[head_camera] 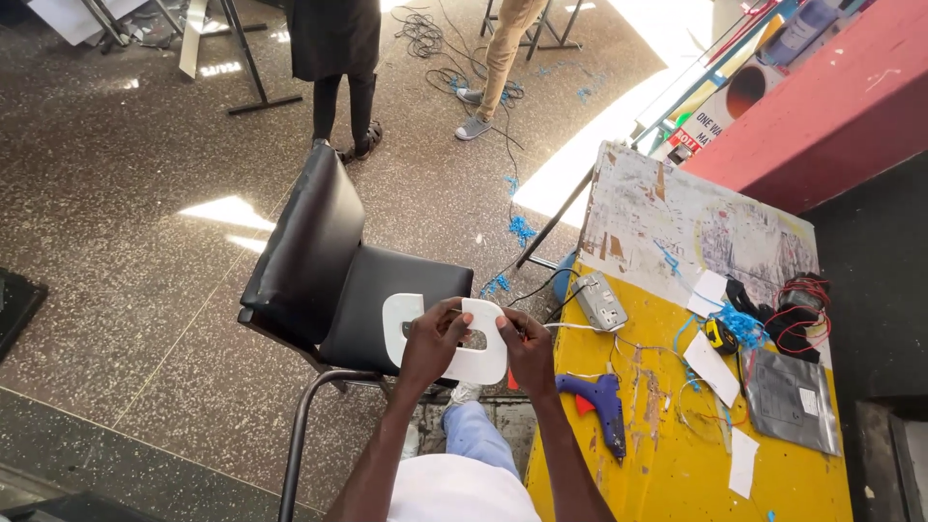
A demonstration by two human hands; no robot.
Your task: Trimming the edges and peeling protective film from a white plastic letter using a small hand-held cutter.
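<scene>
**White cut-out held over the chair**

Beside the yellow table (677,464), above the black chair (329,280), the left hand (433,340) and right hand (530,350) pinch the white letter-shaped piece (483,362) by opposite edges, apparently to steady it; blue glue gun (601,406) near.

The flat cut-out piece (454,338) sits between both hands, above the chair (329,280) seat. The desk (677,464) stands right of the chair. On the desk, the glue gun (599,401) lies nearest, the socket box (600,301) behind it, the pouch (791,398) farther right.
</scene>
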